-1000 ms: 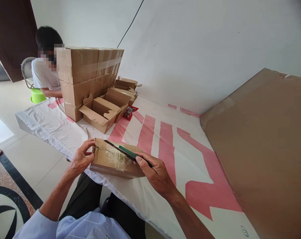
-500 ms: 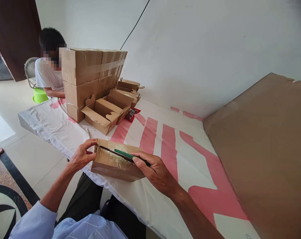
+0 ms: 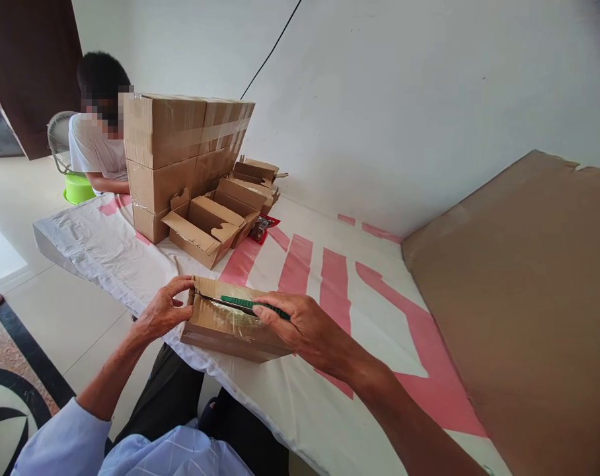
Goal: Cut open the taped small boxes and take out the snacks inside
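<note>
A brown cardboard box (image 3: pixel 230 340) with clear tape over its top lies on the cloth-covered table in front of me. My left hand (image 3: pixel 168 307) grips the box's left end, fingers on the upper edge and thumb on the end face. In my right hand (image 3: pixel 285 320) is a green utility knife (image 3: pixel 240 303), held low over the box top. Its dark blade points left along the taped seam, and the tip reaches near the left edge, close to my left fingers. Part of the knife's handle is hidden inside my right hand.
Taped boxes (image 3: pixel 176 132) stand stacked at the back left. Beside them sit several opened boxes (image 3: pixel 201 228) and a red packet (image 3: pixel 263 227). A person (image 3: pixel 99 145) sits behind the stack. A large cardboard sheet (image 3: pixel 523 284) rises at the right of the white-and-pink cloth (image 3: pixel 389 337).
My right hand has shifted slightly left and up with the utility knife, whose blade tip is now closer to the box's left end. My left hand keeps its hold.
</note>
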{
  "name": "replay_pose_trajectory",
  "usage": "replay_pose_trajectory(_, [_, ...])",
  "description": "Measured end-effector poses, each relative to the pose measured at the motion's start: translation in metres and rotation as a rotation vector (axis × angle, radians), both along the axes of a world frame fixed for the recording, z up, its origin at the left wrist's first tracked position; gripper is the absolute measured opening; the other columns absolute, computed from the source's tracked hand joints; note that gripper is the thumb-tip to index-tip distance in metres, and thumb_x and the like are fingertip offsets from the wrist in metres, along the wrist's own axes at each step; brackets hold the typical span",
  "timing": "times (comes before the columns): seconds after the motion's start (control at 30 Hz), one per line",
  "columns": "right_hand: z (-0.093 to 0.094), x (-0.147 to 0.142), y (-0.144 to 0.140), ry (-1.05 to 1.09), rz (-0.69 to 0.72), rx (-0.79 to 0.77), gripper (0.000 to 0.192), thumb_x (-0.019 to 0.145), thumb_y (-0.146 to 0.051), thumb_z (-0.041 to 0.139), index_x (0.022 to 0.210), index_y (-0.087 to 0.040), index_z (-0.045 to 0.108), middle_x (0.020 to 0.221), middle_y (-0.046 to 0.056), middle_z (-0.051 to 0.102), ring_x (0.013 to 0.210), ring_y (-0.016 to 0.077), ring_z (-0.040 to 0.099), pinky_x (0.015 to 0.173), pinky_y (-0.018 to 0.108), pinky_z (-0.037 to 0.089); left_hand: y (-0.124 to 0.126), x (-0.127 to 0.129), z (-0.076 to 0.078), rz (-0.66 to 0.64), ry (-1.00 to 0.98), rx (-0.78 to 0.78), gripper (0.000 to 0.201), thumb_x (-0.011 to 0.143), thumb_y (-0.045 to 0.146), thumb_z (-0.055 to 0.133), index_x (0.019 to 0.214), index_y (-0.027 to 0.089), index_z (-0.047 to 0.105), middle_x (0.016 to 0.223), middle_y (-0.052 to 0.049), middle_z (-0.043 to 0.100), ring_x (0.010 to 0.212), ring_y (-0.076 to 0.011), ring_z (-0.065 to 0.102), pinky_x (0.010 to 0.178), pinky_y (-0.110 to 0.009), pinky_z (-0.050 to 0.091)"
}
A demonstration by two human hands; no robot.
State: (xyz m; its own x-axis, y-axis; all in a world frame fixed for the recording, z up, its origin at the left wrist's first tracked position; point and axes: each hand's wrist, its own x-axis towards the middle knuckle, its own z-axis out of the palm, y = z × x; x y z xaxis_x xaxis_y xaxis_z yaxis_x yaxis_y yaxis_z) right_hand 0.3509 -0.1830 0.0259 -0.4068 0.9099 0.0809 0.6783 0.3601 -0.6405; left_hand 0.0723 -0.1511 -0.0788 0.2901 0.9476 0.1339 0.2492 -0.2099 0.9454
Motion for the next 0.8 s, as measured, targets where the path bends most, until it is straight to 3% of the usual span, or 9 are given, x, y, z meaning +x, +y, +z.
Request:
replay_pose_trajectory(0.2, [0.021, -0.005, 0.015, -0.203, 0.045, 0.024, 0.043, 0.103, -0.045, 0.050, 0.081, -0.026, 0.081, 0.065, 0.002, 0.069, 0.058, 0.0169, 0.058, 0.058, 0.031, 0.036, 0.003, -0.003, 0.008, -0.033, 0.089, 0.025, 0.058, 0.079, 0.016, 0.065, 0.134, 0.030, 0.075, 0.158, -0.007, 0.055, 0.137, -0.0321, 0.057, 0.095, -0.037, 0.058])
replay_pose_trajectory(0.5, [0.025, -0.020, 0.015, -0.466, 0.012, 0.113, 0.041, 0.099, -0.034, 0.059, 0.060, -0.022, 0.064, 0.056, 0.003, 0.058, 0.050, 0.0146, 0.045, 0.055, 0.034, 0.023, 0.005, 0.001, 0.016, -0.051, 0.100, 0.019, 0.063, 0.077, 0.012, 0.060, 0.135, 0.030, 0.075, 0.157, -0.007, 0.056, 0.134, -0.0306, 0.058, 0.089, -0.033, 0.059])
replay_pose_trajectory(0.8, [0.023, 0.023, 0.009, -0.318, -0.019, 0.063, 0.043, 0.098, -0.041, 0.057, 0.059, -0.024, 0.062, 0.052, 0.001, 0.056, 0.045, 0.0128, 0.039, 0.054, 0.034, 0.022, 0.009, 0.003, 0.021, -0.042, 0.130, 0.045, 0.063, 0.072, 0.013, 0.059, 0.130, 0.027, 0.078, 0.152, -0.008, 0.061, 0.134, -0.0318, 0.059, 0.087, -0.034, 0.059])
